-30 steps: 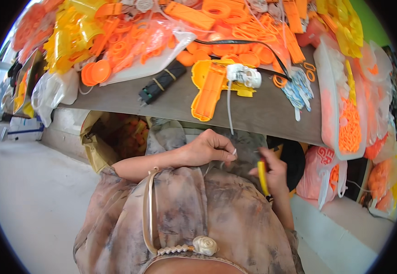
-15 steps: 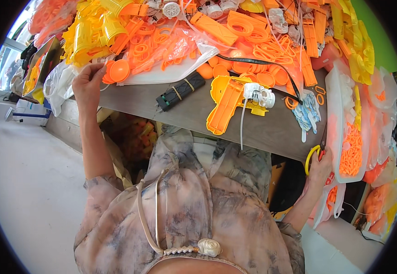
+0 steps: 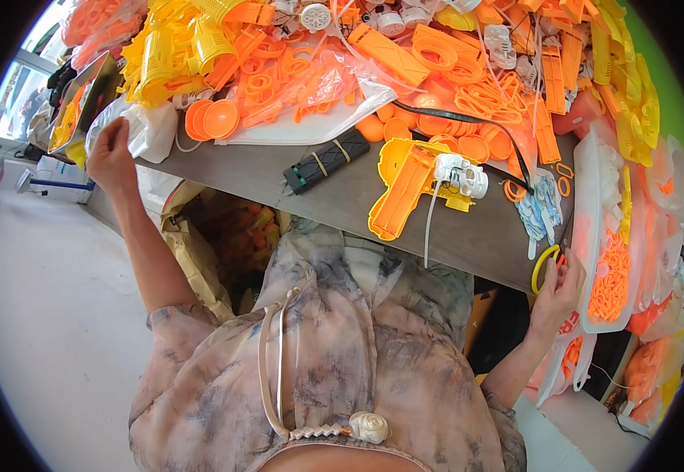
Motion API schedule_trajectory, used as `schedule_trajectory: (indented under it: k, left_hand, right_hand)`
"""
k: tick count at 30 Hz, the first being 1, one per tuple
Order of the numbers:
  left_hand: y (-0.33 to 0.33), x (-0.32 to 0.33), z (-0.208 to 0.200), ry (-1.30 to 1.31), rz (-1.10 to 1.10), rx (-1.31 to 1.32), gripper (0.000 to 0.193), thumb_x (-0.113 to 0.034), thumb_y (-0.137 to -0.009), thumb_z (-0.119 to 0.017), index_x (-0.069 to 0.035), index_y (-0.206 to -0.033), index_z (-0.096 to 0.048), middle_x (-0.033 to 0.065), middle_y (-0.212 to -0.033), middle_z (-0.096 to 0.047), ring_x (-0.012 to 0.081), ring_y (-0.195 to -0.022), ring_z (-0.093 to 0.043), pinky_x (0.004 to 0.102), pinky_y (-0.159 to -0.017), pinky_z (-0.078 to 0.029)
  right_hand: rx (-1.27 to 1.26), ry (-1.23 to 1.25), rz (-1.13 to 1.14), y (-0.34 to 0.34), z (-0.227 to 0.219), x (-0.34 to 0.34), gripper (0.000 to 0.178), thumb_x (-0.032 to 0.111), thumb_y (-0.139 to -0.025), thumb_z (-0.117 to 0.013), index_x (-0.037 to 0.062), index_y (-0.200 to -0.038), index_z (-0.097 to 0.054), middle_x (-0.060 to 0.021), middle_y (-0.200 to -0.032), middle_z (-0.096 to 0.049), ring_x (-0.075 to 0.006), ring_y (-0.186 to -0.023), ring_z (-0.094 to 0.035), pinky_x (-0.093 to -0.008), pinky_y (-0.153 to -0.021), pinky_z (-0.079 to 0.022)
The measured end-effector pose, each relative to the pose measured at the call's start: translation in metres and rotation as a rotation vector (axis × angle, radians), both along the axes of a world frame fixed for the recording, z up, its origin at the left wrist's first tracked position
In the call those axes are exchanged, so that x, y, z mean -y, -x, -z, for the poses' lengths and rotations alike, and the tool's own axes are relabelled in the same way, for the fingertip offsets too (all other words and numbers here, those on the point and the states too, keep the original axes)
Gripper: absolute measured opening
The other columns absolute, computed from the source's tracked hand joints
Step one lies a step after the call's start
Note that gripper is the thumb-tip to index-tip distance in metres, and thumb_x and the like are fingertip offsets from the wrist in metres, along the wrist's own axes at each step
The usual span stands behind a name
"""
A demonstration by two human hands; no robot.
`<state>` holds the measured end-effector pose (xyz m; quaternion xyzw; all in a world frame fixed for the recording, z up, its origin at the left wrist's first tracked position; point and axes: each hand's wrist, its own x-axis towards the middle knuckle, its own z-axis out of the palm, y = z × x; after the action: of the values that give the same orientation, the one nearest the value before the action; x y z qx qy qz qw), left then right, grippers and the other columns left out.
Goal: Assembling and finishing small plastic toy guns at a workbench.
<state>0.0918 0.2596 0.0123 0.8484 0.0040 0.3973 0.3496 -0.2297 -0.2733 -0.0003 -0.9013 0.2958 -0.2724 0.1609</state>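
Observation:
My left hand (image 3: 112,161) is raised beyond the table's left end, in front of a white plastic bag (image 3: 141,130). Its fingers are bent together; whatever they hold, if anything, cannot be made out. At the right table edge lie scissors (image 3: 545,269) with yellow and red handles. Around these handles, thumb and fingers apart, is my right hand (image 3: 558,297). A toy gun half-shell (image 3: 405,193), yellow and orange, rests mid-table with a white motor unit (image 3: 460,175) and thin tube on it. Left of it sits a black rectangular case (image 3: 326,161) with tan bands.
Heaped orange parts (image 3: 436,59) and yellow parts (image 3: 157,59) cover the back. Orange cups (image 3: 220,119) lie at the left. Blue-white strips (image 3: 541,206) are near a translucent bin (image 3: 590,315) of small orange pieces. An open bag (image 3: 192,259) stands below the table.
My left hand has moved left and down, away from the orange cups. My right hand has loosened and drawn slightly back from the scissors. The view has shifted a little.

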Motion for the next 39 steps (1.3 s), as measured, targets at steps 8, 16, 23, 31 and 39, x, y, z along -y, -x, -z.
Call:
schedule_trajectory:
  k: [8, 16, 23, 31, 39]
  left_hand:
    - [-0.037, -0.036, 0.005, -0.446, -0.097, -0.418, 0.018, -0.019, -0.079, -0.062, -0.008, -0.09, -0.071, 0.0122, -0.084, -0.069, 0.0264, -0.081, -0.067, 0.0352, -0.075, -0.05]
    - [-0.08, -0.035, 0.053, -0.227, 0.031, -0.196, 0.019, -0.011, -0.076, -0.055, -0.004, -0.086, -0.069, 0.017, -0.079, -0.066, 0.0301, -0.076, -0.065, 0.0352, -0.072, -0.048]
    - [-0.062, -0.044, 0.039, -0.435, 0.17, -0.286, 0.018, -0.012, -0.086, -0.054, -0.004, -0.097, -0.066, 0.0186, -0.087, -0.065, 0.0274, -0.081, -0.065, 0.0335, -0.072, -0.048]
    - [0.035, 0.098, 0.001, 0.008, 0.523, 0.098, 0.011, 0.003, -0.08, -0.063, 0.003, -0.091, -0.067, 0.0116, -0.096, -0.066, 0.0212, -0.087, -0.063, 0.0315, -0.079, -0.05]
    - [0.134, 0.286, 0.001, -0.438, 1.578, -0.01, 0.035, -0.009, -0.067, -0.072, -0.001, -0.099, -0.063, 0.0124, -0.103, -0.063, 0.0306, -0.105, -0.057, 0.0471, -0.094, -0.04]
  right_hand:
    - [0.093, -0.013, -0.37, -0.019, 0.003, -0.033, 0.029, -0.006, -0.081, -0.062, -0.0018, -0.11, -0.057, -0.0107, -0.102, -0.058, -0.0186, -0.081, -0.056, -0.0277, -0.071, -0.048]
    - [0.108, -0.006, -0.504, -0.034, 0.004, -0.05, 0.031, -0.007, -0.077, -0.065, -0.0007, -0.107, -0.06, -0.0119, -0.104, -0.06, -0.0188, -0.082, -0.058, -0.0273, -0.069, -0.05]
    - [0.096, 0.032, -0.583, -0.046, 0.003, -0.069, 0.032, -0.002, -0.071, -0.071, 0.0014, -0.101, -0.061, -0.0136, -0.095, -0.06, -0.0277, -0.079, -0.06, -0.033, -0.068, -0.05]
    - [-0.151, 0.018, -0.608, -0.05, 0.027, -0.117, 0.028, 0.006, -0.068, -0.074, 0.0028, -0.09, -0.055, -0.0104, -0.085, -0.054, -0.0296, -0.079, -0.056, -0.0384, -0.066, -0.045]
    - [0.029, -0.247, -0.623, -0.048, 0.006, -0.101, 0.02, -0.001, -0.072, -0.07, 0.0015, -0.084, -0.056, -0.0112, -0.074, -0.054, -0.0282, -0.066, -0.057, -0.0333, -0.058, -0.046]
